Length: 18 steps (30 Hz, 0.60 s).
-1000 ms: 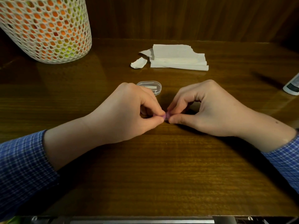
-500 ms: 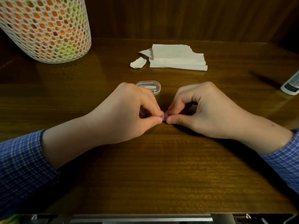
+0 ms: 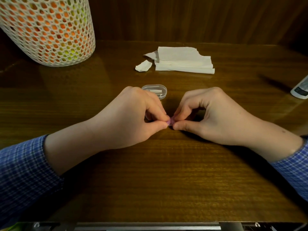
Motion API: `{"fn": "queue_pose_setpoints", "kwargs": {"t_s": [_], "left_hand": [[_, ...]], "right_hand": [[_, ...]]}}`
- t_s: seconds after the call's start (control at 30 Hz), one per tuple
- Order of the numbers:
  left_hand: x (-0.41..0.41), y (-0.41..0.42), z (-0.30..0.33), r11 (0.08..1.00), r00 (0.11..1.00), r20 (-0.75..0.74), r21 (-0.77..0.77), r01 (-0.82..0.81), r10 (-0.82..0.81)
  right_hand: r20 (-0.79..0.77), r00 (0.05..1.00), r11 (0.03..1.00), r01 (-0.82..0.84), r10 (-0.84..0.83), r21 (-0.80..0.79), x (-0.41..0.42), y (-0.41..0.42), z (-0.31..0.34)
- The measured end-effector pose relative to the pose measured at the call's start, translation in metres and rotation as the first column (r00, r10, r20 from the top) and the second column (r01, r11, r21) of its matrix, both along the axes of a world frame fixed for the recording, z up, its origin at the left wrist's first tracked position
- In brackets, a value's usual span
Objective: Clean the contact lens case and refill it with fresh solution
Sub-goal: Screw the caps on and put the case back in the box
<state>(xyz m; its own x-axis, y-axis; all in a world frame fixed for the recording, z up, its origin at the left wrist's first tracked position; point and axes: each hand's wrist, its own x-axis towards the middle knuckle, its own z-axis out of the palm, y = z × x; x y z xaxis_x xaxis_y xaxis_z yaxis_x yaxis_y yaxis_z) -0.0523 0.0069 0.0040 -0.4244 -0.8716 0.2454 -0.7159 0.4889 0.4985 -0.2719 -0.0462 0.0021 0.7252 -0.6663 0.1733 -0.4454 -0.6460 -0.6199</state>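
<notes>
Centre frame, on the bench: left hand and right hand pinch a small purple lens case, mostly hidden. Likely uncapping. Next: twist caps off; tissue upper centre, solution bottle right edge.

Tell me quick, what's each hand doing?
Left hand: fingers pinched shut on the small purple piece.
Right hand: fingers pinched shut on the same purple piece, from the other side.
</notes>
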Motion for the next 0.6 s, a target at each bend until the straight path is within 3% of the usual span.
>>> {"fn": "queue_pose_setpoints", "kwargs": {"t_s": [0.23, 0.43, 0.6], "left_hand": [[0.001, 0.000, -0.001, 1.000, 1.000, -0.002, -0.008, 0.002, -0.002], [0.000, 0.000, 0.000, 1.000, 1.000, 0.014, -0.010, 0.002, -0.002], [0.001, 0.001, 0.000, 1.000, 1.000, 0.015, -0.019, 0.010, -0.010]], "right_hand": [[-0.046, 0.995, 0.994, -0.082, 0.085, 0.067, -0.005, -0.004, 0.008], [0.024, 0.999, 0.999, 0.041, -0.041, -0.028, 0.003, 0.003, -0.004], [-0.048, 0.996, 0.996, -0.070, 0.072, 0.049, -0.004, -0.003, 0.007]]}}
